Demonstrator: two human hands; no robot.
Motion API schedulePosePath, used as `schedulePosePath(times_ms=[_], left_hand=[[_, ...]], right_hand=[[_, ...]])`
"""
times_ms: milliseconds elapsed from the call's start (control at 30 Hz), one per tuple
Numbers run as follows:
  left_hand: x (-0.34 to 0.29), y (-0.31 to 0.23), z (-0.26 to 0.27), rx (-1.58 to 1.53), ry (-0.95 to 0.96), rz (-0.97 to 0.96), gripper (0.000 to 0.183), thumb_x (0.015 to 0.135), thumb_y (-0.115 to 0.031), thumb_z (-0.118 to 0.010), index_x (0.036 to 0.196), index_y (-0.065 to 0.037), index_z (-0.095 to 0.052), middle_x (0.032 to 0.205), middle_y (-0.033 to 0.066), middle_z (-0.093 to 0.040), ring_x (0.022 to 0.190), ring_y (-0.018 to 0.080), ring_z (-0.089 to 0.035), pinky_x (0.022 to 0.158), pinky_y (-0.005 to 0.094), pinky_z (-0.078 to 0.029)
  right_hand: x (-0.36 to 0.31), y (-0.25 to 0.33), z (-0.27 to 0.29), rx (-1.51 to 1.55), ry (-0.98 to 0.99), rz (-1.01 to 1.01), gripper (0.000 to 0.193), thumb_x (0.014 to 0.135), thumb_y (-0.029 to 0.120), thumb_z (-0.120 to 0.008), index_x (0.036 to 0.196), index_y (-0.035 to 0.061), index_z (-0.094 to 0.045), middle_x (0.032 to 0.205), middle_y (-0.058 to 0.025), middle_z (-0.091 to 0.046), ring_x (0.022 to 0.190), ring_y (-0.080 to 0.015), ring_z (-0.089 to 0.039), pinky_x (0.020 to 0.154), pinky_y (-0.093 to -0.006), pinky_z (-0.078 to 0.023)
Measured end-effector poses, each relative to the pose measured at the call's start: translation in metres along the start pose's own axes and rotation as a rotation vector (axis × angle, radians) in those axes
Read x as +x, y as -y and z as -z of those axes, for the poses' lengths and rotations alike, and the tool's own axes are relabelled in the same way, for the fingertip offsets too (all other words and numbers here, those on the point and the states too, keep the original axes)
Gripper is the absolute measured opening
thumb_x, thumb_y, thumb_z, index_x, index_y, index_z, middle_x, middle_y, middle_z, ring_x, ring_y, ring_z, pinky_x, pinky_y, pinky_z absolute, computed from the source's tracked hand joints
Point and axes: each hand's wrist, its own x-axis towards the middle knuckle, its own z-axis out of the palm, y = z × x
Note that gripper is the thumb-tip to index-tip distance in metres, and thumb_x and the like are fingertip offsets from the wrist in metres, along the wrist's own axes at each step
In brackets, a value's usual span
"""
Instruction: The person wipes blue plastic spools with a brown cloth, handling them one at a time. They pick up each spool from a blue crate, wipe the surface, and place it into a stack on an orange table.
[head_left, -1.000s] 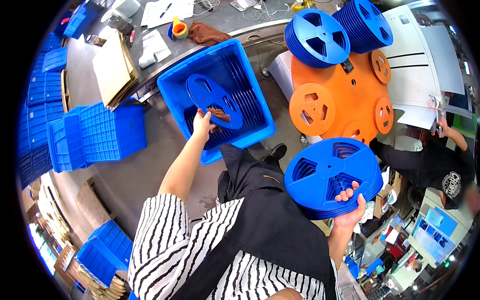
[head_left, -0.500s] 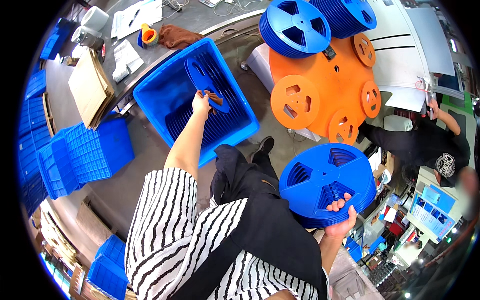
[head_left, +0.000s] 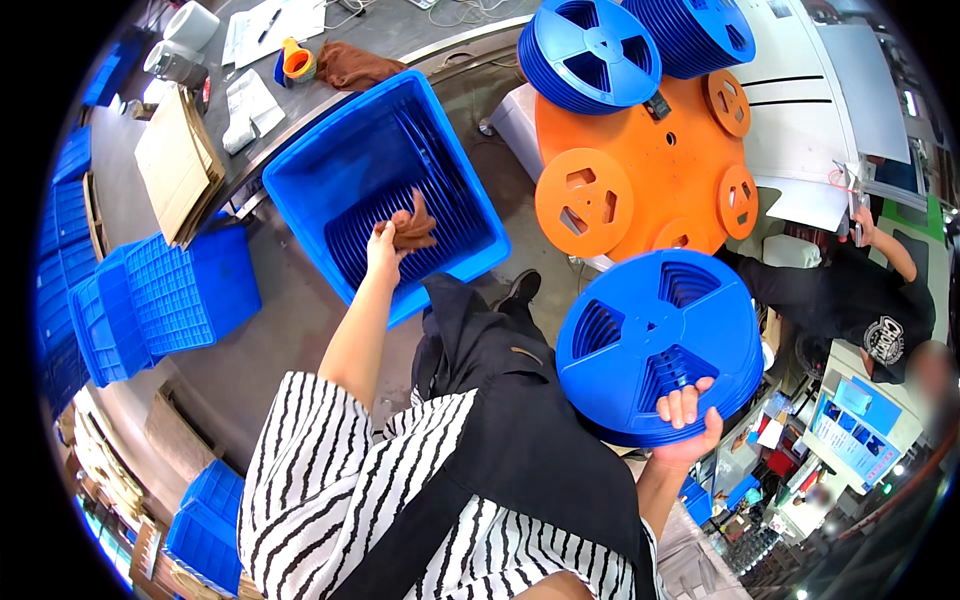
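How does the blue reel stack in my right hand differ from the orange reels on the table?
The blue stack is blue and held up by the right hand; the orange reels are orange and lie on a table. The blue ones look larger than the small orange reel in front. Both have spoked hubs with cut-out windows.

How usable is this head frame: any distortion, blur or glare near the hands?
Head view: strong fisheye, black corners, table edge and blue bin bend. Left hand with brown cloth and right hand under the blue reels are sharp. Light is even; the white panel is bright; far right rim blurs.
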Motion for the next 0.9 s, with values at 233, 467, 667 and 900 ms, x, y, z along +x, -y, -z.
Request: schedulePosePath(times_ms=[233,467,667,900], left_hand=[[-0.063,-0.044,-0.011,-0.544,0.944,-0.024,0.056,0.103,-0.045,-0.017,0.124,-0.004,-0.048,0.129,0.0201,-0.052,0.127,0.0371,-0.045,0.106,0.0527,-0.037],[-0.178,-0.108,-0.108,0.058,0.639,-0.439,0.026,0.094,-0.022,-0.057,0.116,-0.01,-0.054,0.116,0.0044,-0.057,0.112,0.0168,-0.055,0.094,0.0335,-0.046],[-0.297,-0.04,-0.199,0.844,1.098,-1.342,0.061,0.084,-0.006,-0.061,0.141,-0.008,-0.04,0.148,0.0153,-0.036,0.141,0.0362,-0.025,0.113,0.0468,-0.025],[-0.25,-0.03,-0.203,1.101,1.044,-1.036,0.045,0.082,-0.01,-0.066,0.125,-0.007,-0.054,0.13,0.0178,-0.052,0.135,0.0361,-0.036,0.111,0.0429,-0.031]], right_hand=[[0.019,0.005,-0.016,0.336,0.163,-0.001,0.028,0.084,0.02,-0.065,0.096,0.0106,-0.042,0.056,0.0034,-0.042,0.048,-0.0092,-0.043,0.054,-0.0268,-0.037],[0.025,-0.011,-0.01,0.375,0.521,-0.163,0.026,0.084,0.019,-0.068,0.081,0.0108,-0.043,0.051,0.0022,-0.049,0.04,-0.009,-0.047,0.044,-0.0247,-0.035],[0.019,-0.017,-0.006,0.384,0.597,-0.192,0.028,0.08,0.025,-0.068,0.081,0.0095,-0.045,0.052,-0.0002,-0.051,0.039,-0.0117,-0.048,0.043,-0.0268,-0.038],[0.011,-0.011,0.005,0.328,0.591,-0.138,0.03,0.08,0.027,-0.069,0.082,0.0102,-0.044,0.053,0.0007,-0.051,0.043,-0.0128,-0.052,0.044,-0.0269,-0.039]])
